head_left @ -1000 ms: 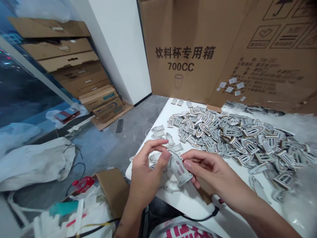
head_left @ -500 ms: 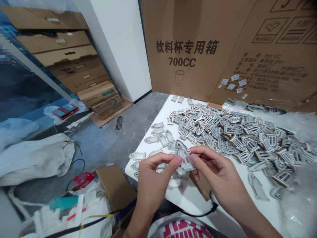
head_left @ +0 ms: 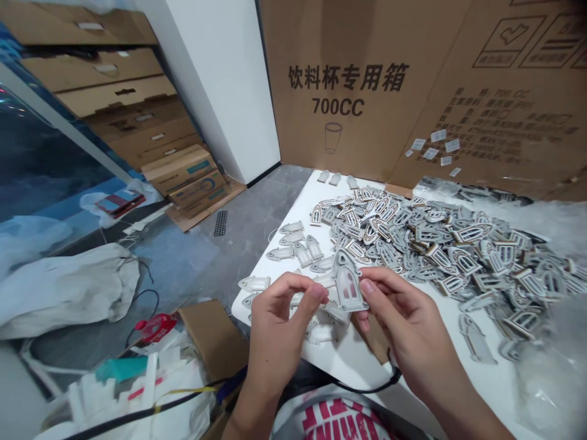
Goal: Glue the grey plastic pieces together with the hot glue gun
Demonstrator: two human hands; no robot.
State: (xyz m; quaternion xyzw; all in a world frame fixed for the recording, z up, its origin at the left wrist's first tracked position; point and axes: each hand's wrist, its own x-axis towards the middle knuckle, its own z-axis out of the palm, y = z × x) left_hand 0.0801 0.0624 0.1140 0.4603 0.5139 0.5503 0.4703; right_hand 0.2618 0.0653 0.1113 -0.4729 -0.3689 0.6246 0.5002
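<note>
A grey arch-shaped piece (head_left: 348, 284) with a translucent middle is pinched by my right hand (head_left: 403, 324) at its right edge. Just left of that piece, my left hand (head_left: 284, 324) has thumb and index finger pressed together, apart from it; whether something tiny is between them cannot be made out. Below and behind the hands lie several similar pale pieces (head_left: 280, 253) on the white table (head_left: 293, 208). A large heap of arch-shaped pieces (head_left: 431, 235), some with brown patterned edges, covers the table's right side.
Behind the table stands a big printed cardboard box (head_left: 358, 140). Clear plastic bags (head_left: 550, 379) lie at the right. At lower left an open carton (head_left: 215, 342) sits beside white scraps and a red item (head_left: 156, 328). Stacked boxes (head_left: 183, 171) stand at upper left.
My left fingers have come off the grey piece and moved slightly left. The piece, now in my right hand alone, is turned more upright and faces the camera more.
</note>
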